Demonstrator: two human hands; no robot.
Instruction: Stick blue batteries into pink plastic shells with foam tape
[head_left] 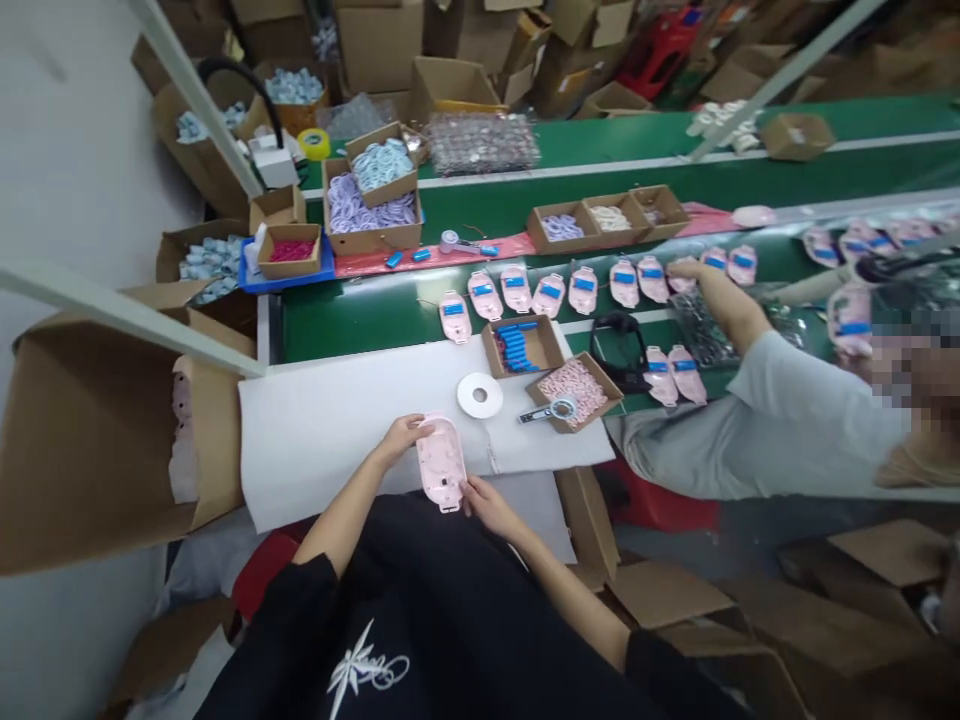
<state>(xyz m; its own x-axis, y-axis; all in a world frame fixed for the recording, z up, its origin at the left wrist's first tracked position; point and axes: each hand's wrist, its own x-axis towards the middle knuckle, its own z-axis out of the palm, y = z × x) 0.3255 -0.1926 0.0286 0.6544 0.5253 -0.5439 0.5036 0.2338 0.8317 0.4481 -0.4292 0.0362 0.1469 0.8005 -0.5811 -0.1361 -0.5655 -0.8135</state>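
A pink plastic shell [441,463] lies lengthwise in front of me over the white sheet [322,430]. My left hand [403,436] grips its far left edge with curled fingers. My right hand [484,500] pinches its near right end. A white roll of tape [480,395] lies just beyond the shell. Past that stand a small box of blue cylinders [519,347] and a box of pink round parts [574,390] with a tool resting on its rim.
Several pink shells with blue pieces [555,290] lie in a row on the green belt [352,315]. A co-worker's hand [694,272] reaches onto the belt from the right. A big open carton [112,440] stands at my left; more cartons crowd the far side.
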